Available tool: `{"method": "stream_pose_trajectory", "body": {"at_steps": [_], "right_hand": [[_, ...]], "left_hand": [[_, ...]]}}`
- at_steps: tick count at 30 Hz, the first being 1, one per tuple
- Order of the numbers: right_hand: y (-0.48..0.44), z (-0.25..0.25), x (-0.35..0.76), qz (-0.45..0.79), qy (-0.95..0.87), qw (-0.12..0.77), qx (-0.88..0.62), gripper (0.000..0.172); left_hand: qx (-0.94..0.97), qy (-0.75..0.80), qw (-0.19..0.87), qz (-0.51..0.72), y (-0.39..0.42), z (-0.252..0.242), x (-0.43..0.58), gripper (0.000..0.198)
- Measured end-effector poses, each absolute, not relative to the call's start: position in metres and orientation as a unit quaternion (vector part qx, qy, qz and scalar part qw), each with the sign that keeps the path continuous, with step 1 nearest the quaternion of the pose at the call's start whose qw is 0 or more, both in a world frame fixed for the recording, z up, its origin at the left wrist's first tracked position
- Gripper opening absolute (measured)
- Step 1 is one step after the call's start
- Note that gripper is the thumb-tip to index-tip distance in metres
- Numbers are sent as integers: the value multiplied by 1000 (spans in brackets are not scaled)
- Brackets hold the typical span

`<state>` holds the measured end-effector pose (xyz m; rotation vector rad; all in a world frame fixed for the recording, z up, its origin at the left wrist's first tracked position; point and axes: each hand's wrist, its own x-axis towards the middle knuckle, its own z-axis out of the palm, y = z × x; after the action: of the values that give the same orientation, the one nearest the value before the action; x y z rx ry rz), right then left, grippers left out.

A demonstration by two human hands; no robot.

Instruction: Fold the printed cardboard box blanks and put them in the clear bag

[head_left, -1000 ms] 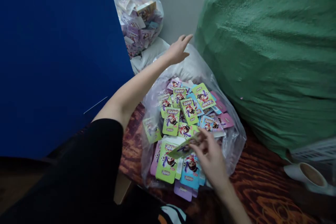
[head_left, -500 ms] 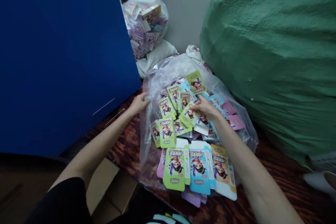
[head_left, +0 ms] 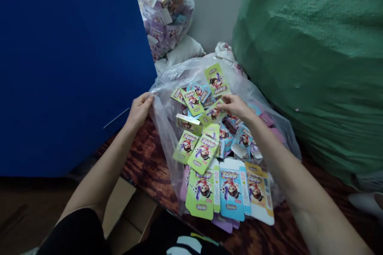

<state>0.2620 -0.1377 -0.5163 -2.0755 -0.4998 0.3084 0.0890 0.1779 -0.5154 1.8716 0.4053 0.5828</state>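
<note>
A clear plastic bag (head_left: 163,127) lies spread open on a dark reddish, wood-patterned surface, with many small printed cartons inside. My left hand (head_left: 140,108) is closed on the bag's left edge. Over the pile, the fingers of my right hand (head_left: 235,105) pinch the end of a small green carton (head_left: 212,114). Another green carton (head_left: 216,79) rests just beyond that hand. Nearer to me, green cartons (head_left: 203,153) overlap. Along the bag's near side lie a flattened green carton (head_left: 200,195), a blue one (head_left: 231,191) and a yellow one (head_left: 257,193).
A blue panel (head_left: 72,67) stands at the left. On the right bulges a large green sack (head_left: 314,59). Behind, a filled clear bag (head_left: 167,16) sits on a white sack (head_left: 185,51). Below the surface's near edge is an open cardboard box (head_left: 119,203).
My left hand has moved left and up, pulling the bag's edge outward. My right hand has shifted slightly up with a green carton. Several cartons in the pile have shifted.
</note>
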Motion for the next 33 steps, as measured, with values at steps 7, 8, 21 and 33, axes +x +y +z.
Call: {"method": "stream_pose_trajectory", "body": {"at_steps": [7, 8, 21, 33], "right_hand": [[-221, -514, 258, 141, -99, 533, -828, 70], [-220, -515, 262, 147, -85, 539, -825, 80], [-218, -491, 316, 20, -62, 519, -852, 113], [-246, -472, 270, 201, -151, 540, -804, 65]], "left_hand": [[873, 7, 257, 415, 91, -521, 65, 53], [895, -90, 256, 354, 66, -523, 69, 50], [991, -98, 72, -51, 67, -550, 225, 62], [994, -54, 64, -69, 60, -501, 165, 36]]}}
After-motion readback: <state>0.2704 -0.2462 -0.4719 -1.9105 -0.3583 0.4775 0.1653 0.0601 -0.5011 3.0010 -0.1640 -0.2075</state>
